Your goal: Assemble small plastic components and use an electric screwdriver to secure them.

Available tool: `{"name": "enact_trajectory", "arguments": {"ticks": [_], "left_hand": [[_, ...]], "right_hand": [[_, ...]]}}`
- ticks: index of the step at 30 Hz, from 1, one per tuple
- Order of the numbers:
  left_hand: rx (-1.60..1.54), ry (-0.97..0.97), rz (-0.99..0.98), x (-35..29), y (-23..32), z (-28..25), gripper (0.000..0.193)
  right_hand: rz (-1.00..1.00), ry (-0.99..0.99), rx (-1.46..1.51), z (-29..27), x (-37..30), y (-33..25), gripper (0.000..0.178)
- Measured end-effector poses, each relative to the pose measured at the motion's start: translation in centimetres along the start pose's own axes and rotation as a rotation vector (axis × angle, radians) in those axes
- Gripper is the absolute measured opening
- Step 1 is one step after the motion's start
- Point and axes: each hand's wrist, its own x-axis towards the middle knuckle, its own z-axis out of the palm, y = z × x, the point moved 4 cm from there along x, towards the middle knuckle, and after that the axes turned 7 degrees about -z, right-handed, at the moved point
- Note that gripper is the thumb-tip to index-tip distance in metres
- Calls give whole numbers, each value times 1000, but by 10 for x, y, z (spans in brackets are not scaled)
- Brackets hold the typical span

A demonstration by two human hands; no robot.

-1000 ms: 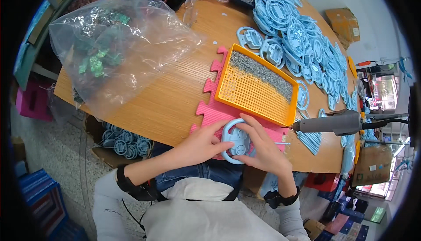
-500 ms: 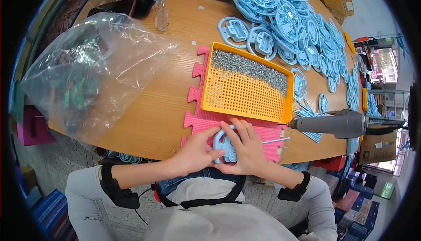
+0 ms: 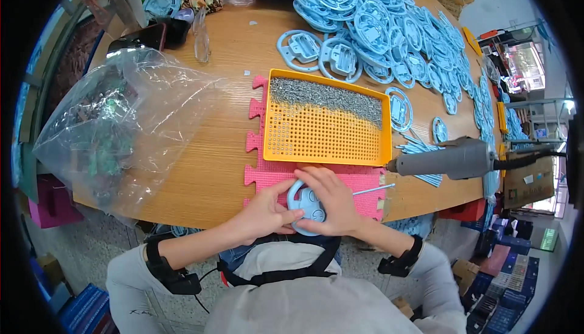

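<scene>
Both of my hands are closed on a light blue plastic ring-shaped part [image 3: 306, 203], above the near edge of the pink foam mat [image 3: 258, 176]. My left hand [image 3: 272, 211] pinches its left side with thumb and fingers. My right hand [image 3: 333, 203] wraps over the right side and hides much of it. Curved raised outlines show on the part's upward face. A thin light blue stick [image 3: 375, 189] points out to the right beside my right hand; whether it joins the part is hidden.
Beyond my hands lies a yellow perforated tray [image 3: 328, 161] with small metal screws [image 3: 322, 96]. A grey electric screwdriver [image 3: 447, 159] lies right of it, near loose blue sticks [image 3: 426, 173]. Blue ring parts [image 3: 371, 27] pile up behind. A clear plastic bag [image 3: 128, 133] covers the left.
My hands have turned the blue part a little, so more of its face with curved outlines shows. The whole view has shifted slightly; the tray and screwdriver appear further left.
</scene>
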Motion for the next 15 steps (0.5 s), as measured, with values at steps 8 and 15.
{"name": "enact_trajectory", "arguments": {"ticks": [8, 15], "left_hand": [[443, 110, 327, -28, 13, 15, 50], [1537, 363, 921, -37, 40, 38, 49]], "right_hand": [[326, -18, 353, -52, -31, 2, 28], [-78, 333, -20, -62, -47, 2, 31]]}}
